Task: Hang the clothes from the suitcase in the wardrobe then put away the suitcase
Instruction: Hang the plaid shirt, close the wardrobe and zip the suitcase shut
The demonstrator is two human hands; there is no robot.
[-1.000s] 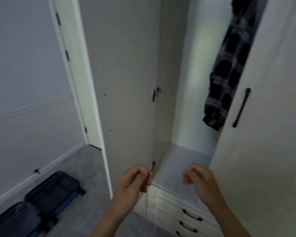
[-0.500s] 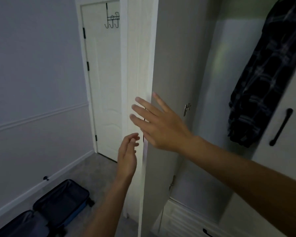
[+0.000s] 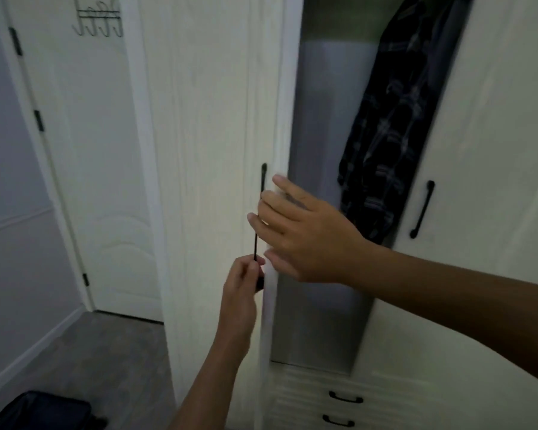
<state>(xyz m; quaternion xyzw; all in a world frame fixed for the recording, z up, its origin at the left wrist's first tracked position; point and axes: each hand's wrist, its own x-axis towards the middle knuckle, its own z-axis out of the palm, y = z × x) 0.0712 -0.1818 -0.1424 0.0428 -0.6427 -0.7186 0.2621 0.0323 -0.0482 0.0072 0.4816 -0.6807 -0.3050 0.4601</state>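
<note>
Cream-white noted on wardrobe door [image 3: 212, 150], black on handle [image 3: 263, 178]. Dark plaid, pale-lined, seen on shirt [image 3: 385, 135]; suitcase [image 3: 38, 411] dark navy, floor [image 3: 106, 352] grey.

Suitcase [image 3: 38, 411]: only top part visible, rest cut by bottom edge. Plaid shirt [image 3: 382, 144]: top cut by upper edge, right side hidden behind right wardrobe door [image 3: 494, 150]. Door handle [image 3: 263, 181]: lower end hidden inside left hand [image 3: 243, 280]. Right hand [image 3: 305, 234]: fingertips blurred.

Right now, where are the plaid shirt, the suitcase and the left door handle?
plaid shirt [image 3: 385, 135], head view, middle of the hanging cloth.
suitcase [image 3: 44, 411], head view, dark shell by the bottom-left corner.
left door handle [image 3: 262, 183], head view, upper end of the black bar.
</note>
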